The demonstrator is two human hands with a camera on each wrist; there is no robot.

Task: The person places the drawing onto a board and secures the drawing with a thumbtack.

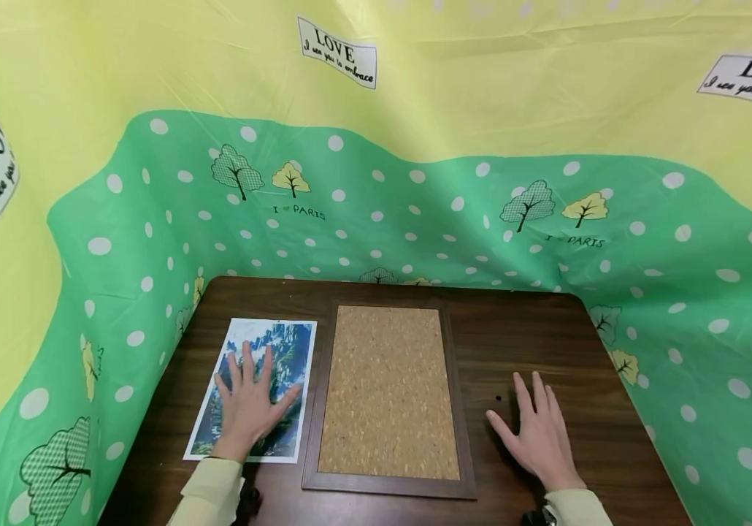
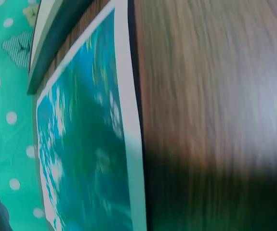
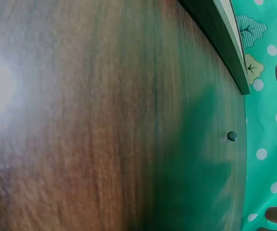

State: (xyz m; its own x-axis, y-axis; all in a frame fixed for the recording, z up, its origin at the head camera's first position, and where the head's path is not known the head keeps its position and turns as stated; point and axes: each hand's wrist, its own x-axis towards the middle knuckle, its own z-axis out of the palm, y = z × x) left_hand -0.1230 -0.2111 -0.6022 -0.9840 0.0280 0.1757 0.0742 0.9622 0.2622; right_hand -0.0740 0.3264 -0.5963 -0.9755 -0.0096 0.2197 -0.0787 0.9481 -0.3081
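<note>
- From where I stand, the left hand (image 1: 249, 409) is over the print (image 1: 284, 371), fingers straight and fanned wide, thumb pointing toward the board (image 1: 389, 391); I cannot tell whether it touches the paper.
- The print, a blue mountain scene with a white border, lies face up on the table (image 1: 494, 329), just left of the board.
- The board, cork in a dark brown frame, lies flat on the table between the two hands.
- The right hand (image 1: 536, 435) is right of the board, apart from it, fingers straight and only slightly parted, thumb held out; whether it meets the wood, I cannot tell.
- A small dark stud (image 3: 232, 136) sits on the table near that hand's thumb.
- Both arms wear pale sleeves (image 1: 208, 489).
- Behind the table hangs a cloth (image 1: 415, 241), yellow above, green with white dots and trees below.
</note>
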